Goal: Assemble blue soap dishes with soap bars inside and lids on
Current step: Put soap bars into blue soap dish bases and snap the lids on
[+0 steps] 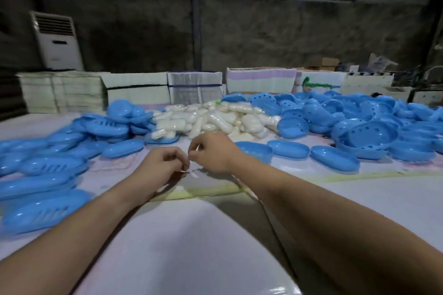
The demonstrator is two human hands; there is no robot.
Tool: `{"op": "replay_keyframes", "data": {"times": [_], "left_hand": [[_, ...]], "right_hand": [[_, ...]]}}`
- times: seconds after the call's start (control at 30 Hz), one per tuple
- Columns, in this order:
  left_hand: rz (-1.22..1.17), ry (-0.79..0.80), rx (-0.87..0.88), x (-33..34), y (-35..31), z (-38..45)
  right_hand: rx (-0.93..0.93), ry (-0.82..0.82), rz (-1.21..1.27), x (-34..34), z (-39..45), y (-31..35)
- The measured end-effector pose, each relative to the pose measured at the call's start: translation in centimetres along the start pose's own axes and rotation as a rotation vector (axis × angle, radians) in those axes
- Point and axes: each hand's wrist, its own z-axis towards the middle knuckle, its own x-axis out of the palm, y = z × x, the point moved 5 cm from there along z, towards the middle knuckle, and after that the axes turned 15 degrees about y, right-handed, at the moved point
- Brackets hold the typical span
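Blue soap dishes (294,148) are lying beside my right hand (211,153). I am curling both it and my left hand (163,163) over the table (191,235); whether they are pinching anything, I cannot tell.

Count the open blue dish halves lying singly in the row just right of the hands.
3, side by side on the table: the nearest dish half beside the right hand, the middle one, and the far-right one. Others in the heaps beyond may be hidden.

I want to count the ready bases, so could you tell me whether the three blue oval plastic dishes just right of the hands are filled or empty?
Empty. The three blue oval plastic dishes lie open side up with bare interiors; the wrapped white soap bars remain piled behind them.
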Motion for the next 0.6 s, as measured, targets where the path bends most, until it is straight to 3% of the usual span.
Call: {"op": "replay_keyframes", "data": {"times": [0.07, 0.17, 0.3, 0.37, 0.47, 0.6], "left_hand": [[0.037, -0.058, -0.016, -0.8, 0.3, 0.0], [0.130, -0.134, -0.067, -2.1, 1.1, 0.1], [0.650, -0.227, -0.107, -4.9, 1.6, 0.3], [0.889, -0.226, -0.299, -6.8, 3.2, 0.6], [0.886, -0.129, -0.610, -8.3, 5.5, 0.4], [0.935, -0.149, -0.604, -8.2, 5.3, 0.2]], "right_hand": [[0.018, -0.060, 0.010, 1.3, 0.5, -0.3], [-0.036, -0.021, -0.131, 3.0, 0.5, -0.5], [-0.093, 0.011, -0.099, 2.9, 0.0, 0.1], [-0.107, 0.059, -0.105, 3.2, -0.2, 0.5], [-0.119, 0.077, -0.084, 3.4, -0.4, 0.6], [-0.108, 0.054, -0.053, 3.2, -0.6, 0.5]]}}
